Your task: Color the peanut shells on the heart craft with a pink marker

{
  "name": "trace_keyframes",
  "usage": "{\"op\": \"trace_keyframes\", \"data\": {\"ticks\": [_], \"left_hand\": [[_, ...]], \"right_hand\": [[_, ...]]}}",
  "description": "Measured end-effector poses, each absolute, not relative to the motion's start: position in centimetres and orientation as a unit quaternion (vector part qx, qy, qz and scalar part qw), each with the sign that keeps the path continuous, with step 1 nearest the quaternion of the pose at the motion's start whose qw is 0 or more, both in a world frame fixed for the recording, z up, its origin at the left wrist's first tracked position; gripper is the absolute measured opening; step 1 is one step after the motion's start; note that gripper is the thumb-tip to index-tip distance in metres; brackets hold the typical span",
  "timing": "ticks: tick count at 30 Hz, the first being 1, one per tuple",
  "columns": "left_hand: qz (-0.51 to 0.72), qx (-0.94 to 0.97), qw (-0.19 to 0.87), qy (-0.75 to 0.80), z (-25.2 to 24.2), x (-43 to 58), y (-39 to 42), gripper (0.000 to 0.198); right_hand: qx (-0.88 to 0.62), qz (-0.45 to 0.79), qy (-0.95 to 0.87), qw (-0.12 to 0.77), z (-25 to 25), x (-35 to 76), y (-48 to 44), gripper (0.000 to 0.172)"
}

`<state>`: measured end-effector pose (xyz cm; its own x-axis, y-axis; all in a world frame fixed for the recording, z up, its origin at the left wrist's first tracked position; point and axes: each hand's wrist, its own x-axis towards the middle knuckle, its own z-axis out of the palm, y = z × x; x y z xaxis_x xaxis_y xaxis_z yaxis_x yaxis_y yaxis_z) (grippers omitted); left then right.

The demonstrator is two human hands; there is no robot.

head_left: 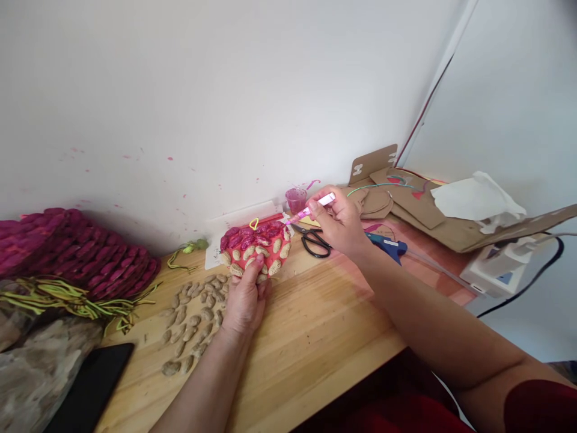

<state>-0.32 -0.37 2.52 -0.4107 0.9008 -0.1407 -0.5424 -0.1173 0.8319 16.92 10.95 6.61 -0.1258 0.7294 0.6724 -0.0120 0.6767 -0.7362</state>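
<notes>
My left hand (pixel 246 297) grips the near edge of a red heart-shaped craft piece (pixel 255 245) studded with peanut shells, some painted magenta and some bare. It holds the piece tilted up off the wooden table (pixel 315 325). My right hand (pixel 340 222) is closed on a pink and white paintbrush (pixel 311 209). The brush tip touches the upper right edge of the heart. A small cup of pink paint (pixel 296 199) stands just behind the heart by the wall.
Loose peanut shells (pixel 193 319) lie left of my left hand. Black scissors (pixel 313 240) and a blue glue gun (pixel 386 245) lie under my right hand. Magenta shell hearts (pixel 76 249) are stacked at left. Cardboard (pixel 419 207), tissue (pixel 478 198) and a black tablet (pixel 90 391) are nearby.
</notes>
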Motion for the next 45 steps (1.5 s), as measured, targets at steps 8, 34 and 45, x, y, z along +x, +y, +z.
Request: {"op": "trace_keyframes", "data": {"ticks": [8,34,45], "left_hand": [[0.725,0.204,0.488,0.441,2.46,-0.46,-0.26,0.061],[0.739,0.208,0.472,0.433,2.7,-0.23,-0.17,0.046],[0.742,0.215,0.463,0.435,2.6,-0.19,-0.2,0.044]], "right_hand": [[-0.264,0.271,-0.715,0.587,6.71,17.11,10.75,0.031],[-0.265,0.243,-0.735,0.575,6.99,16.94,10.13,0.029],[-0.269,0.238,-0.718,0.597,7.17,17.2,10.12,0.027]]}}
